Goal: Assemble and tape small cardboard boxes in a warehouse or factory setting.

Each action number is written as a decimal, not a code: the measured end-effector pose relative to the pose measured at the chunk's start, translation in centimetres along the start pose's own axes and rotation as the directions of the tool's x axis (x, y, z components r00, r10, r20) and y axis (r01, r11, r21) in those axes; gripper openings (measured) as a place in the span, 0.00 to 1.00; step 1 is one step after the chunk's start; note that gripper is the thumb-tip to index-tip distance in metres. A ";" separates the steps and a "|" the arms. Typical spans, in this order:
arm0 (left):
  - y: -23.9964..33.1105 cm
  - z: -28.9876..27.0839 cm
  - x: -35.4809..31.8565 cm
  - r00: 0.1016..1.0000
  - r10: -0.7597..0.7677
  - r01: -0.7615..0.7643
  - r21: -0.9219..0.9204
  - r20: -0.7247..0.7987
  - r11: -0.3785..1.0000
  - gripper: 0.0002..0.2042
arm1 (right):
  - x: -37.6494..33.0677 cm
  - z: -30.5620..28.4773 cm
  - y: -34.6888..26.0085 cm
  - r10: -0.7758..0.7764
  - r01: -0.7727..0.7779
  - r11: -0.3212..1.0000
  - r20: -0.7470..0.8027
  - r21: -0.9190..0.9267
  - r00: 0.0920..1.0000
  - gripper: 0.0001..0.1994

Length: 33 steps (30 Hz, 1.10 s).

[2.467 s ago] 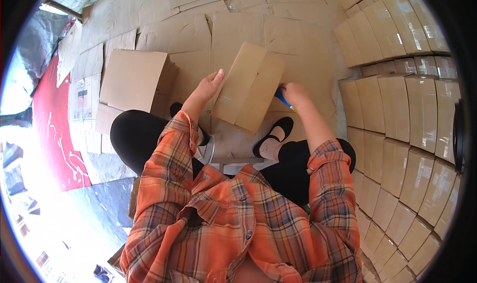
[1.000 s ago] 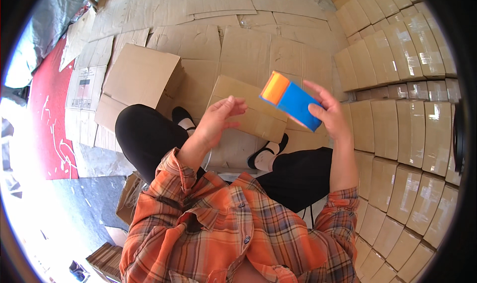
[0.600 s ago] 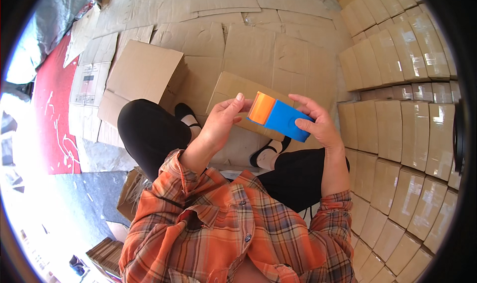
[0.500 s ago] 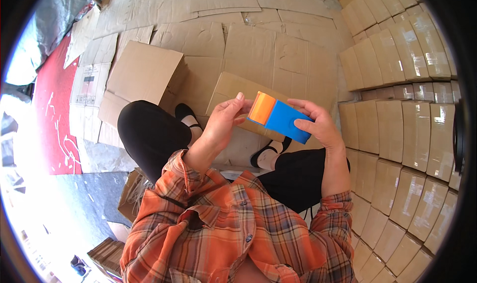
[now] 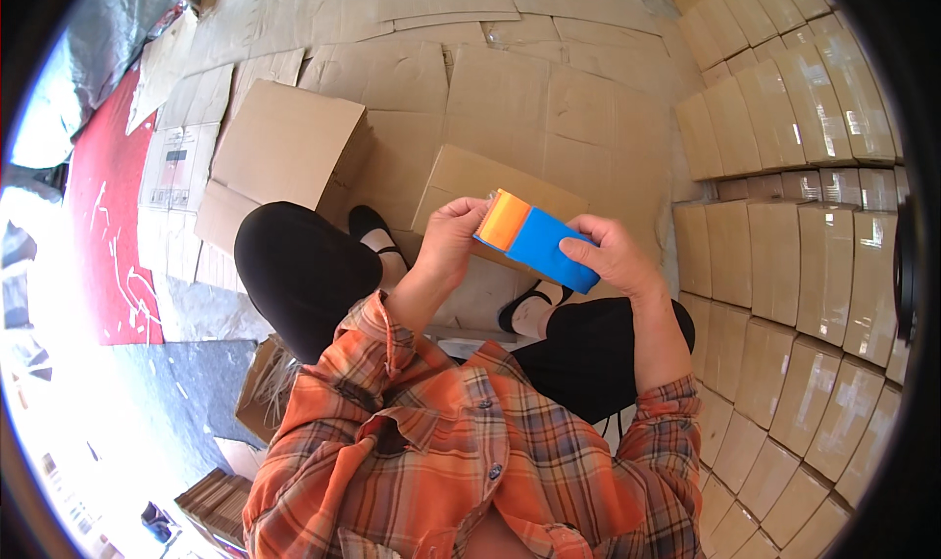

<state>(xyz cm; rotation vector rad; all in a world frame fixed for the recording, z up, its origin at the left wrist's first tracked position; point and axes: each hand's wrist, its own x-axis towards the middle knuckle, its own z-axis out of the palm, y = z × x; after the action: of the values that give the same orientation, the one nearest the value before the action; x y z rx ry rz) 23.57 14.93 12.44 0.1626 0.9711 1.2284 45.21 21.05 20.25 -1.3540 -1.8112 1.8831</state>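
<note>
A tape dispenser [image 5: 552,248] with a flat blue body and an orange end is held up in front of me, above the cardboard between my feet. My right hand [image 5: 610,253] grips its blue part, thumb on top and fingers behind. At the orange end, along the toothed edge, my left hand [image 5: 454,240] has thumb and fingers pinched together. Something thin and clear shows at those fingertips, probably the tape's end, though too small to make out surely. A flat brown cardboard carton [image 5: 461,181] lies just beyond the dispenser, partly hidden by my hands.
To the left stands a pile of flat cardboard sheets [image 5: 284,137]. Rows of taped brown cartons [image 5: 774,255] are stacked along the right. Flattened cardboard [image 5: 500,98] covers the floor. An open carton [image 5: 260,392] with stringy material sits at my left side, near a red sheet [image 5: 108,226].
My left fingers have closed into a pinch at the dispenser's orange end. The dispenser and my right hand have shifted slightly left and toward me.
</note>
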 end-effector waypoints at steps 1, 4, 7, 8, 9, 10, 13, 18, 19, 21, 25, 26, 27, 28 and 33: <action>-0.2 -0.2 0.2 0.993 0.105 -0.103 0.028 -0.047 0.994 0.06 | 0.2 0.5 -0.1 -0.001 0.001 1.000 0.004 0.000 1.000 0.21; 0.0 -1.1 0.8 0.957 0.272 -0.259 0.118 -0.102 0.959 0.05 | 0.9 1.7 -0.6 -0.078 0.071 0.986 -0.044 -0.150 0.996 0.23; 0.7 -1.3 1.0 0.925 0.356 -0.326 0.201 -0.135 0.924 0.05 | 1.9 2.0 -1.0 -0.025 0.015 0.985 -0.058 -0.169 0.998 0.24; 0.9 -1.2 1.1 0.912 0.380 -0.341 0.226 -0.157 0.912 0.05 | 2.1 2.0 -1.0 -0.039 0.029 0.988 -0.068 -0.150 0.997 0.24; 1.1 -1.5 1.5 0.914 0.375 -0.337 0.225 -0.155 0.914 0.05 | 2.2 2.0 -0.9 -0.053 0.042 0.990 -0.080 -0.132 0.995 0.24; 1.4 -2.2 1.9 0.866 0.458 -0.394 0.291 -0.200 0.872 0.05 | 2.3 2.0 -1.2 -0.052 0.042 0.991 -0.076 -0.129 0.996 0.24; 3.6 -6.9 3.9 0.724 0.628 -0.490 0.427 -0.286 0.760 0.05 | 1.9 1.1 -2.3 0.004 -0.015 0.987 -0.068 -0.159 0.998 0.23; 5.0 -10.0 4.9 0.658 0.653 -0.491 0.443 -0.376 0.750 0.05 | 2.0 -0.1 -2.0 0.060 -0.082 0.952 -0.085 -0.293 0.995 0.22; 4.9 -9.8 4.9 0.682 0.633 -0.480 0.429 -0.367 0.765 0.06 | 2.2 -0.1 -1.9 0.063 -0.087 0.953 -0.089 -0.290 0.994 0.22; 5.2 -10.1 5.0 0.681 0.631 -0.476 0.429 -0.371 0.767 0.05 | 2.8 0.0 -1.8 0.081 -0.112 0.930 -0.102 -0.349 0.991 0.23; 5.7 -9.7 4.9 0.677 0.627 -0.457 0.449 -0.384 0.768 0.05 | 3.7 0.4 -1.8 0.095 -0.147 0.900 -0.144 -0.411 0.985 0.24; 5.9 -9.5 4.8 0.680 0.626 -0.455 0.450 -0.382 0.768 0.05 | 3.9 0.6 -2.0 0.103 -0.159 0.881 -0.146 -0.446 0.984 0.24; 6.0 -9.3 4.7 0.667 0.635 -0.448 0.472 -0.389 0.760 0.05 | 4.1 0.6 -2.1 0.112 -0.171 0.860 -0.150 -0.480 0.982 0.24; 6.1 -9.3 4.6 0.653 0.644 -0.440 0.493 -0.398 0.751 0.05 | 4.3 0.6 -1.9 0.112 -0.172 0.861 -0.151 -0.479 0.982 0.24; 6.0 -10.8 5.9 0.612 0.698 -0.466 0.544 -0.372 0.698 0.04 | 5.2 1.1 -2.3 0.132 -0.186 0.840 -0.141 -0.510 0.981 0.25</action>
<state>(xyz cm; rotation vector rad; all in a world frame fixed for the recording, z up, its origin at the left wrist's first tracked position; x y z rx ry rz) 11.81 18.06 6.25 0.5097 1.7932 1.7364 40.48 24.44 19.68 -1.7804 -2.3258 1.3948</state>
